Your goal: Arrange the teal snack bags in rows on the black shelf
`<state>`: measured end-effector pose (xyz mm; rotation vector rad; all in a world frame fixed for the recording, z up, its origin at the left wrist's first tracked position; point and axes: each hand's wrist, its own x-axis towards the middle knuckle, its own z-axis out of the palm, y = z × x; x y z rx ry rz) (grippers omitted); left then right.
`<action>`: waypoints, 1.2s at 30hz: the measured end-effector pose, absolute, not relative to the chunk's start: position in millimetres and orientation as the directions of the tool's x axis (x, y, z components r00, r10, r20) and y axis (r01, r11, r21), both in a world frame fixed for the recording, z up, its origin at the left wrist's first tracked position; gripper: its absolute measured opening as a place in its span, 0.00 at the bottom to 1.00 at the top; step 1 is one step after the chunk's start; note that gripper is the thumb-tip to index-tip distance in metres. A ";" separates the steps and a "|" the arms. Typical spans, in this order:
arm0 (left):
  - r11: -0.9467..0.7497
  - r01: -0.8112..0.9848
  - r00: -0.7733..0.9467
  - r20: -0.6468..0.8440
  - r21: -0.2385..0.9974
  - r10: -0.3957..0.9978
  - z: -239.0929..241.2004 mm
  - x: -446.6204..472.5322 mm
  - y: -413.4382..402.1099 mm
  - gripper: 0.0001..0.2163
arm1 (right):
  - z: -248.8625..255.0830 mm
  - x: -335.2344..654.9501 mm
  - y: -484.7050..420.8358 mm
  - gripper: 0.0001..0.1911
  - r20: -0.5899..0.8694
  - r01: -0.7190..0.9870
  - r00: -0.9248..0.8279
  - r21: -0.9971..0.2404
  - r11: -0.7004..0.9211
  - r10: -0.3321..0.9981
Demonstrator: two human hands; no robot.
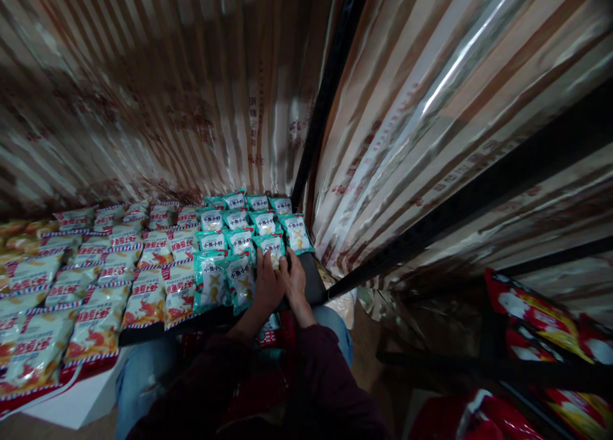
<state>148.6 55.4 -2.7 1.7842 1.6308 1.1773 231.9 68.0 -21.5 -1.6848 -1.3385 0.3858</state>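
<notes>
A teal and white snack bag [272, 244] lies at the front of several matching bags on a black shelf [314, 285]. My left hand [269, 283] is at its lower left edge, fingers curled onto the wrapper. Close beside it, my right hand [294, 279] has its fingers bent at the bag's lower right side. Both hands appear to grip this bag, though the thumbs are partly hidden. Another teal bag [242, 281] leans just left of my left hand. Above my right hand sits a further teal bag [297, 233], near the shelf's right end.
Rows of white and orange snack bags [181, 291] with red lettering fill the left side. A black post [327, 89] rises at the back corner before shiny wrapped walls. A black bar [412, 242] slants across the right. Red bags [531, 312] lie at lower right.
</notes>
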 end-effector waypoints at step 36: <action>-0.193 0.573 -0.071 0.283 0.796 0.956 1.2 147.4 69.3 0.20 | -30.5 231.5 103.8 0.29 0.409 0.732 0.087 -0.645 0.220 0.908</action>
